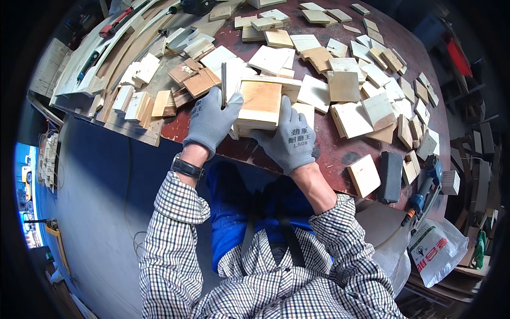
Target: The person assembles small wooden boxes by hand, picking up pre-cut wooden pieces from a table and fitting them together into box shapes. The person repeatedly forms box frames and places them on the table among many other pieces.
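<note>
Both my hands wear grey work gloves and meet at the table's near edge. My left hand [215, 119] is closed, with a thin dark-edged board [223, 85] standing upright between its fingers. Its thumb lies against the left side of a stack of square wooden blocks [259, 102]. My right hand [288, 137] grips that stack from the right and the near side, thumb up along its right edge. The lower part of the stack is partly covered by my fingers. Loose square wooden blocks [314, 93] lie just right of the stack.
Many more wood blocks [353, 118] are scattered over the dark red table [329, 173]. Long boards [114, 66] lie at the left. A dark rectangular block [390, 177] and a blue air tool with a hose [426, 183] are near the right corner. A plastic bag [438, 252] hangs below.
</note>
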A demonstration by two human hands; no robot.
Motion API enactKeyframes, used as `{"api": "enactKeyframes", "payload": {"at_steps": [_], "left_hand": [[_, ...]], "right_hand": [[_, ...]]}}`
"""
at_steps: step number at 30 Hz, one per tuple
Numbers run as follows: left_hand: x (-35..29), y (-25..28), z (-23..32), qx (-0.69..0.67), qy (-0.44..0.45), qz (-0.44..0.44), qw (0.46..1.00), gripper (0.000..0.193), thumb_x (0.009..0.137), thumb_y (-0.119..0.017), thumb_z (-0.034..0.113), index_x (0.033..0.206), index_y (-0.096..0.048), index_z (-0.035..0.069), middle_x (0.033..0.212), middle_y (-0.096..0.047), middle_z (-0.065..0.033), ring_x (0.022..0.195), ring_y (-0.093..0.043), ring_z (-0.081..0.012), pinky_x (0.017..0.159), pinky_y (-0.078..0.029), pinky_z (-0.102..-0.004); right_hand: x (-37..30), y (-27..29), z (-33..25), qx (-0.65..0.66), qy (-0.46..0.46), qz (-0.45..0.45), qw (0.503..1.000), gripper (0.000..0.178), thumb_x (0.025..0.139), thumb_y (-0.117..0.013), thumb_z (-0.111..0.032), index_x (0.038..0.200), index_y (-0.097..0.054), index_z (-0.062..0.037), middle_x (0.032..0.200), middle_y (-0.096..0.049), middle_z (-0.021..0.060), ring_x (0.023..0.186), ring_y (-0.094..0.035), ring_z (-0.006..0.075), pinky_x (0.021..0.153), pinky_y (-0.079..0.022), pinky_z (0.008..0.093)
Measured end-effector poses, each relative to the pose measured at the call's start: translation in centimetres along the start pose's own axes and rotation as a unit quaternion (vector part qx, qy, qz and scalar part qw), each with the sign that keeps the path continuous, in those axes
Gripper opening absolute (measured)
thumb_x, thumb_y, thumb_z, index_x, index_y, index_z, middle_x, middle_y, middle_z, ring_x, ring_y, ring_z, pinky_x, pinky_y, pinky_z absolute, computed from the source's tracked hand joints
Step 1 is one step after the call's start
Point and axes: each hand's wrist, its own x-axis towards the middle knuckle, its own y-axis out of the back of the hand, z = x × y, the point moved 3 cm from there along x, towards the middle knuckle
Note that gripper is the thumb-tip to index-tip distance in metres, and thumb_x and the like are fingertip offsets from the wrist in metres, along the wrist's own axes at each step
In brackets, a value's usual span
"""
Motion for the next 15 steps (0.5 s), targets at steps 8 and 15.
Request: {"api": "enactKeyframes", "payload": {"at_steps": [8,15], "left_hand": [[0.4,0.1,0.0,0.004,0.005,-0.005,1.000,0.050,0.099,-0.066,0.050,0.100,-0.064,0.000,0.086,-0.073,-0.0232,0.084,-0.074,-0.0380,0.078,-0.057,-0.0472],[-0.1,0.2,0.1,-0.017,-0.005,0.002,1.000,0.049,0.099,-0.068,0.046,0.105,-0.066,-0.002,0.089,-0.074,-0.0235,0.086,-0.075,-0.0394,0.080,-0.058,-0.0475]], "right_hand": [[0.1,-0.4,-0.7,-0.002,-0.040,0.004,0.999,0.105,0.069,-0.094,-0.048,0.144,-0.047,0.0089,0.105,-0.068,0.0219,0.091,-0.070,0.0373,0.076,-0.060,0.0475],[0.6,0.3,-0.3,0.037,0.002,0.002,0.999,0.106,0.072,-0.093,-0.053,0.143,-0.045,0.0091,0.107,-0.068,0.0242,0.095,-0.072,0.0384,0.077,-0.060,0.0478]]}}
